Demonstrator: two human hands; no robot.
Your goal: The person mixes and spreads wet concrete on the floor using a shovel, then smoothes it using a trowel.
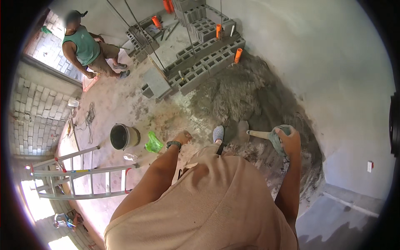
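Observation:
My right hand point(288, 141) grips a grey-green, cloth-like bundle point(276, 132) at the upper end of a pale handle point(260, 134). The handle leads to a grey shovel blade point(242, 129) over a mound of wet grey mortar point(233, 98). My left hand point(182, 137), with a watch on the wrist, hangs empty with fingers loosely bent. Beside it lie a green plastic bag point(154, 143) and a dark bucket point(134, 136).
Hollow concrete blocks point(196, 81) with orange pipes point(238, 55) and rods stand ahead. A person in a green top point(81, 48) stands upper left. An aluminium ladder point(85, 170) is at left; another person point(66, 221) is lower left. A plastered wall point(333, 83) borders the right.

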